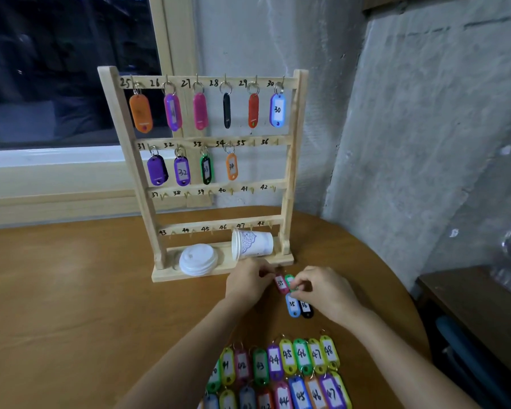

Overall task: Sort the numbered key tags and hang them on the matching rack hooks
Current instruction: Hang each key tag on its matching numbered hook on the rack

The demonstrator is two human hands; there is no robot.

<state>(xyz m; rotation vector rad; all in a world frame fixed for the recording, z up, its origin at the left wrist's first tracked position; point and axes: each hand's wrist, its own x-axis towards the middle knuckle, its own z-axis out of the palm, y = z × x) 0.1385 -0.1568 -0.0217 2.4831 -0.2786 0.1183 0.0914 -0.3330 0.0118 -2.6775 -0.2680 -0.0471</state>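
Note:
A wooden key rack (292, 178) stands on the round table, its hooks numbered 25 to 48. Tags hang on hooks 25 to 34; the lower hooks are bare. In front of the rack's base, my left hand (247, 283) pinches the top of a red tag marked 35 (280, 284). My right hand (325, 290) pinches a green tag (290, 280) right beside it. A blue tag marked 38 (292, 306) and a black tag marked 36 (305, 307) lie just below my fingers. Several more numbered tags (281, 370) lie in rows near the table's front edge.
A white paper cup (252, 243) lies on its side on the rack's base, next to a stack of white lids (198, 259). A concrete wall stands close on the right, a window behind the rack. A dark bench (472, 305) sits beyond the table's right edge.

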